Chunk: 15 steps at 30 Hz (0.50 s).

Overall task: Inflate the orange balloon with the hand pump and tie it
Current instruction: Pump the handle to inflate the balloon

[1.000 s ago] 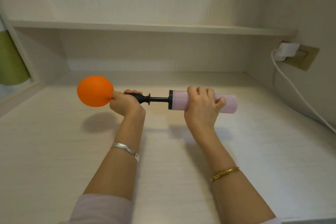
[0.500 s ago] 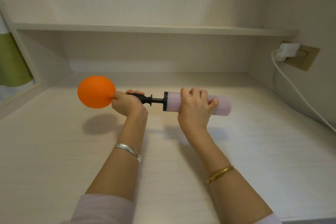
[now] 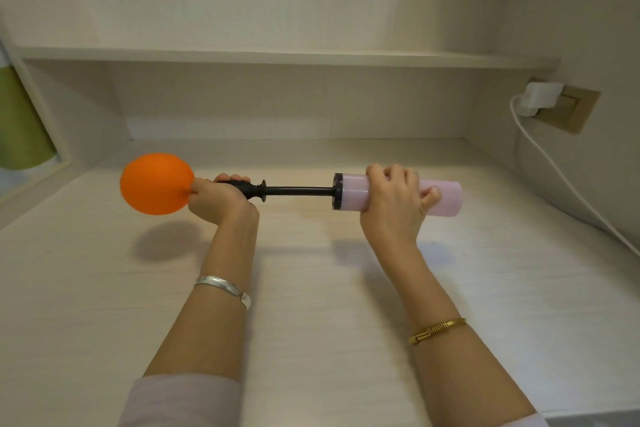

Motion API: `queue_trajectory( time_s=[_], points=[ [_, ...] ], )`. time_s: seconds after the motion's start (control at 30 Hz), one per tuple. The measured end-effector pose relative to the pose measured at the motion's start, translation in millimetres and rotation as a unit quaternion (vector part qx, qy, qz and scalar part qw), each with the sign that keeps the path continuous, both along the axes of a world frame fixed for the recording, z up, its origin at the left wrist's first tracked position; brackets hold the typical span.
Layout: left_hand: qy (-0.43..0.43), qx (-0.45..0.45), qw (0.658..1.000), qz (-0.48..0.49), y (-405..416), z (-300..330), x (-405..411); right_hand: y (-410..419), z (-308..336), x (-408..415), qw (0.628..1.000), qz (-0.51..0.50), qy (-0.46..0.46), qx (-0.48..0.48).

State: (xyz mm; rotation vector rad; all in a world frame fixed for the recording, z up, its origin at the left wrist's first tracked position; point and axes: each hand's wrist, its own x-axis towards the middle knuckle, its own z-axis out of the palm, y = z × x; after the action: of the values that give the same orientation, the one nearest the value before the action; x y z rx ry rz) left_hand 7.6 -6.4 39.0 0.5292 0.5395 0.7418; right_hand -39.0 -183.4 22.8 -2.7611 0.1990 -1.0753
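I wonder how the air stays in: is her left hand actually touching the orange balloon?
Touching. The head view shows the left hand pinching the balloon at its neck, fingers pressed into the orange rubber with no gap.

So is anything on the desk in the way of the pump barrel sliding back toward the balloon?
Nothing visible. The pump barrel in the right hand has only the bare black rod between it and the left hand at the orange balloon.

I am seeing a matt, smooth rubber orange balloon (image 3: 156, 184); the hand pump (image 3: 353, 192) is showing a pale pink plastic barrel and black plastic rod. The worktop (image 3: 311, 288) is presenting matt, pale wood-grain. My bangles are reading as polished metal.
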Motion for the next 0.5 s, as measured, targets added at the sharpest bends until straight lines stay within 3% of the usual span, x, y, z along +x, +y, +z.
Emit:
queue_trajectory(
  time_s=[0.27,0.5],
  points=[
    [-0.013,0.009,1.0,-0.011,-7,2,-5,18,-5,2,0.998,0.067,-0.006,-0.009],
    [0.007,-0.023,1.0,0.003,13,-1,-3,-13,2,3,0.999,0.007,-0.029,-0.016]
  ],
)
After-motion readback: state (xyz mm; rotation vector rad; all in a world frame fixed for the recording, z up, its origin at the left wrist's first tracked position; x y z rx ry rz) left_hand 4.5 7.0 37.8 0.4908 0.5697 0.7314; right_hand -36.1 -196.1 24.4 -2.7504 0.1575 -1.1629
